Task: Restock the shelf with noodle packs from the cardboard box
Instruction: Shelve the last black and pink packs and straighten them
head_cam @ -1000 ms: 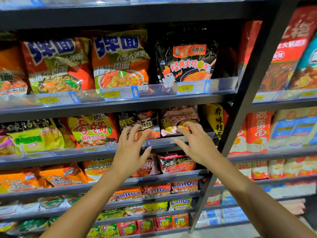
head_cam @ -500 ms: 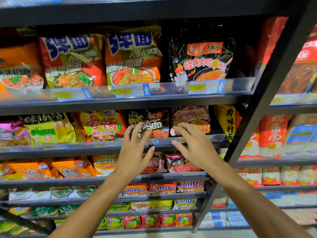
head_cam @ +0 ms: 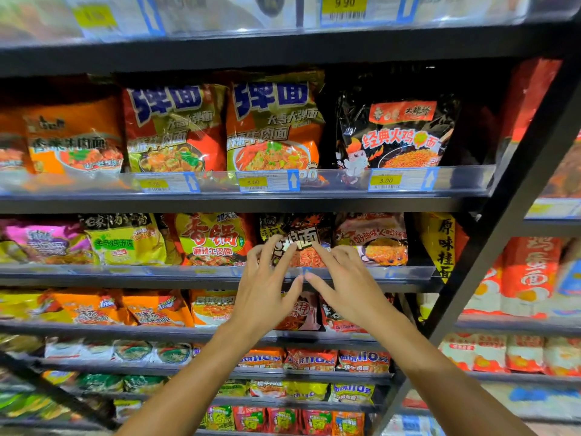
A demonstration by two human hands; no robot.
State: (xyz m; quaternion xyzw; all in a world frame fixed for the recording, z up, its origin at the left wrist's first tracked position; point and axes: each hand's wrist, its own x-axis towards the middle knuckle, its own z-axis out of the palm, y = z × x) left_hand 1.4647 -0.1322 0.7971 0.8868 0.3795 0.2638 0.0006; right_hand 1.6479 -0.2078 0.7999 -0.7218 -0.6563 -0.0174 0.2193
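Observation:
A black and orange noodle pack (head_cam: 298, 234) stands in the middle shelf row (head_cam: 157, 273), between a yellow-red pack (head_cam: 213, 239) and a pinkish pack (head_cam: 372, 239). My left hand (head_cam: 267, 287) and my right hand (head_cam: 349, 284) are raised side by side in front of that black pack. The fingers of both are spread and fairly straight, with their tips over its lower front. Neither hand holds anything. The thumbs nearly meet over the shelf's clear front rail. The cardboard box is out of view.
Shelves above and below are filled with noodle packs: gold-red packs (head_cam: 273, 127) and a black pack (head_cam: 399, 133) above, orange packs (head_cam: 151, 308) below. A dark slanted upright (head_cam: 509, 215) divides this bay from the right bay of red packs (head_cam: 528, 275).
My right hand moved left from the pinkish pack to the black pack, close beside my left hand. The camera moved closer and tilted up.

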